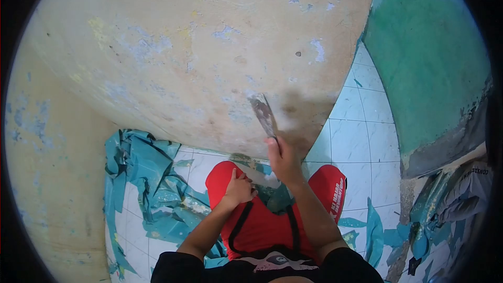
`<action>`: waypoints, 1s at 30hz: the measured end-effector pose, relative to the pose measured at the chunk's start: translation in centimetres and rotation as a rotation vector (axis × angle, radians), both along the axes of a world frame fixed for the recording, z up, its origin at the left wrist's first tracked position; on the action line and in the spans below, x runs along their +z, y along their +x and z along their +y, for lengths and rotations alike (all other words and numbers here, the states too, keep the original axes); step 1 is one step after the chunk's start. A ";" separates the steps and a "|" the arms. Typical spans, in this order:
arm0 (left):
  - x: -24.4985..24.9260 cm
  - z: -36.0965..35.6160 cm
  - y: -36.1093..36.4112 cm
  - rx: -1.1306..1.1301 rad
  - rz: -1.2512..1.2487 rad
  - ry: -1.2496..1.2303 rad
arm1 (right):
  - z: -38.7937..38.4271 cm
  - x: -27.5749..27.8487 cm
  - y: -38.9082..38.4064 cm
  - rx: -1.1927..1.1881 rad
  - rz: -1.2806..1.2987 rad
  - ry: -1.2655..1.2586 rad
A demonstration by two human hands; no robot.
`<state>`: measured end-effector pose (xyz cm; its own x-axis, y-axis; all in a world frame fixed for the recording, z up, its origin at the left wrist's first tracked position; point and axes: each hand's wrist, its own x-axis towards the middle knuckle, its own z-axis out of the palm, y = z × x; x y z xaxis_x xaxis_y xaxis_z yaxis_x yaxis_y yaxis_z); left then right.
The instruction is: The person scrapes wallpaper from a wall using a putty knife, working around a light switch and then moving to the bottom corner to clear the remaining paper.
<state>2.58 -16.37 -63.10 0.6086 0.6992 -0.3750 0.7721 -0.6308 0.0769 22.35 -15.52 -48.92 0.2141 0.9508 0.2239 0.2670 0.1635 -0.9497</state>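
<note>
A metal scraper (263,115) with a stained blade is gripped by its lower end in my right hand (284,160). Its blade tip lies against or just in front of the beige wall (209,73), which shows patches of bluish-white under the worn surface. My left hand (241,187) rests on my red-clad knee (222,178), fingers apart, holding nothing.
Peeled teal sheets (152,162) are heaped on the white tiled floor (351,136) at the left. More teal scraps (373,230) lie at the right. A green wall (429,63) stands on the right, with a grey printed bag (466,194) below it.
</note>
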 end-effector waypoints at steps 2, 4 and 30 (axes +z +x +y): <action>-0.7 0.1 0.2 0.034 -0.065 -0.012 | 0.6 0.6 -0.7 0.026 0.073 0.076; -0.7 0.4 -1.0 0.065 -0.113 -0.011 | 0.0 -1.5 -0.2 0.014 0.040 0.058; 11.3 -7.2 -3.1 0.603 -0.277 -0.156 | 2.0 8.2 -3.7 -0.106 -0.158 0.049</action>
<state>-0.54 -23.53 -51.78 0.2175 0.8968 -0.3853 0.9241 -0.0621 0.3770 18.66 -13.51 -40.69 0.2706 0.9119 0.3085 0.4304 0.1720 -0.8861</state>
